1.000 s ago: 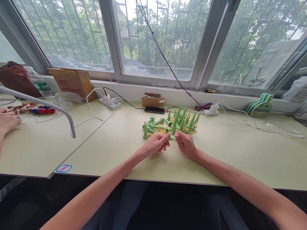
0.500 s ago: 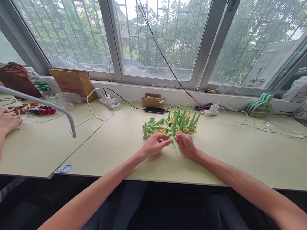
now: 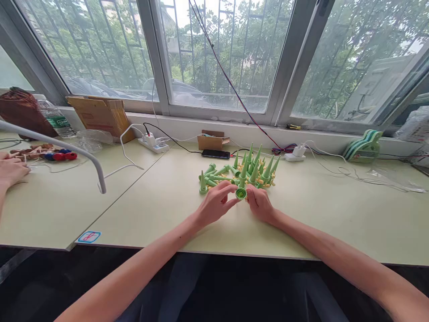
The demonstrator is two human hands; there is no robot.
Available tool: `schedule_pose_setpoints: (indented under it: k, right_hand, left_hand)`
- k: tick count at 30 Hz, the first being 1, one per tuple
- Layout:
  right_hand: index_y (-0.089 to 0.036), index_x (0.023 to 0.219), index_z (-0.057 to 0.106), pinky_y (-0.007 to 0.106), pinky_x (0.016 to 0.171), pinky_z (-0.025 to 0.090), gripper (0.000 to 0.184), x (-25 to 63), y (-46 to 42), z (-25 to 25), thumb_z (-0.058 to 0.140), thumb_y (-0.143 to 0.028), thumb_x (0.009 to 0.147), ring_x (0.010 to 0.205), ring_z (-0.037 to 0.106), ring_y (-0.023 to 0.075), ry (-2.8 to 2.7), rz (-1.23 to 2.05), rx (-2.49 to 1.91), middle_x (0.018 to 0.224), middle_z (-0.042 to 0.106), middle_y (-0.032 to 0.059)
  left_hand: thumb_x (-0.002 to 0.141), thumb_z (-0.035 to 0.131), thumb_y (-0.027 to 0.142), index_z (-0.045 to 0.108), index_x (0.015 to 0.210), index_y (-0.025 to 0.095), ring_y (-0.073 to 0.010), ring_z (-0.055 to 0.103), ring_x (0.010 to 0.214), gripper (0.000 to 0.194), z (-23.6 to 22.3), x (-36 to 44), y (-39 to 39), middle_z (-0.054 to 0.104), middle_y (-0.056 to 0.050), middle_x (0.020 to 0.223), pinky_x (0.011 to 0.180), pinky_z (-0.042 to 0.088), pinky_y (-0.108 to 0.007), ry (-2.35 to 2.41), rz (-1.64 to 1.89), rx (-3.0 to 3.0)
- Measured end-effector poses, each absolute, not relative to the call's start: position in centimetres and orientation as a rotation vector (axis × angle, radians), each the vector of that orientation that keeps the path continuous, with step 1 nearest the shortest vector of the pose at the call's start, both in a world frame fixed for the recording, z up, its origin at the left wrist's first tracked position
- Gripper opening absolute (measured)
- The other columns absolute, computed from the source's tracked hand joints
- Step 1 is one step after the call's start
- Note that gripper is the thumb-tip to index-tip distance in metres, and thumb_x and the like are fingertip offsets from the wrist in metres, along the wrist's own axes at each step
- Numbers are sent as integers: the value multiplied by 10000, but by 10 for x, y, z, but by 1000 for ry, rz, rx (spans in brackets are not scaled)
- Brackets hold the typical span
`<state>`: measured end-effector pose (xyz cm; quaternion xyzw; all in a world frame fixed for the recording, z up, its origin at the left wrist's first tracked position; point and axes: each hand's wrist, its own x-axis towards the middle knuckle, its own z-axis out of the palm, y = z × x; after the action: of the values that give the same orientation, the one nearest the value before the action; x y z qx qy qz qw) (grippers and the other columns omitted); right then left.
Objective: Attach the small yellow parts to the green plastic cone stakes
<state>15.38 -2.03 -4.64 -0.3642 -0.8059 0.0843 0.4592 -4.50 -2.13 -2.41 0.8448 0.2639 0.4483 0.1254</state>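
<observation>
A green plant watering spike (image 3: 240, 193) is held between my two hands, its round open end facing me and its pointed end hidden behind. My left hand (image 3: 216, 203) has thumb and fingertips closed around the left of its rim. On the other side, my right hand (image 3: 259, 203) is curled tight with fingers pinched at the spike's side; the part inside them is hidden. Just beyond, several green spikes (image 3: 254, 172) stand upright with small yellow valves (image 3: 272, 181) on them. Other green spikes (image 3: 211, 179) lie loose to the left, and one stands alone.
A phone (image 3: 216, 154) and an open small carton (image 3: 213, 141) lie behind the pile. Power strips (image 3: 153, 143) and cables run along the wall. At left, a white curved bar (image 3: 73, 150) crosses the table near another person's hand (image 3: 12, 170). Green fan-shaped items (image 3: 363, 146) stand far right.
The held spike has turned: its tip pointed down toward me before, and now its open end faces me. My left fingers have shifted round the rim; my right hand has barely moved.
</observation>
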Motion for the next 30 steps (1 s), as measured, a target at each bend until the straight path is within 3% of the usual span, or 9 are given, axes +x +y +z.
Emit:
schedule_pose_setpoints:
  k: [5,11,14,17,20,24,30]
  right_hand:
    - [-217,692,339,237,504,299,367,154,-20,-47,259,-337,1029,460,360,93,-1989,217,-886,555,400,-44]
    - [-216,701,346,235,505,298,352,153,-20,-47,290,-346,1023,466,348,92,-1991,195,-888,565,385,-48]
    - [-214,711,361,229,512,310,342,153,-20,-45,296,-339,1024,472,357,90,-1954,182,-893,564,402,-48]
    - [-213,714,372,225,510,310,333,151,-20,-44,312,-328,1022,476,351,89,-1936,160,-888,563,407,-48]
    - [-209,725,402,222,515,317,319,150,-20,-42,331,-312,1019,482,357,88,-1948,129,-848,572,425,-44]
    - [-203,760,461,218,523,330,289,149,-19,-41,357,-289,1015,494,399,87,-1981,116,-782,596,487,-32]
    - [-202,835,519,215,528,370,254,149,-16,-43,377,-313,1014,519,448,94,-1930,125,-772,646,551,-13]
  left_hand:
    - [915,558,270,593,1033,206,-35,429,508,138,-25,-46,-21,584,-29,946,536,422,-201,760,1282,2526]
    - [830,653,457,521,977,180,-42,433,507,341,-19,-42,-26,575,0,871,508,404,-200,874,1231,2318]
    - [898,531,501,528,818,156,-54,414,495,354,-17,-43,-26,532,19,710,496,373,-201,917,1203,2168]
    - [935,403,566,556,652,136,-72,424,481,537,-15,-47,-22,489,9,565,483,347,-209,919,1057,2006]
    - [920,364,632,624,675,113,-63,390,416,630,-13,-51,-19,487,1,516,419,281,-207,877,763,1764]
    - [893,441,630,638,766,92,-55,427,452,586,-3,-53,-15,596,-56,702,396,273,-196,738,574,1558]
    - [821,656,486,592,789,113,-71,498,502,380,21,-54,-3,644,-66,754,436,342,-206,658,486,1595]
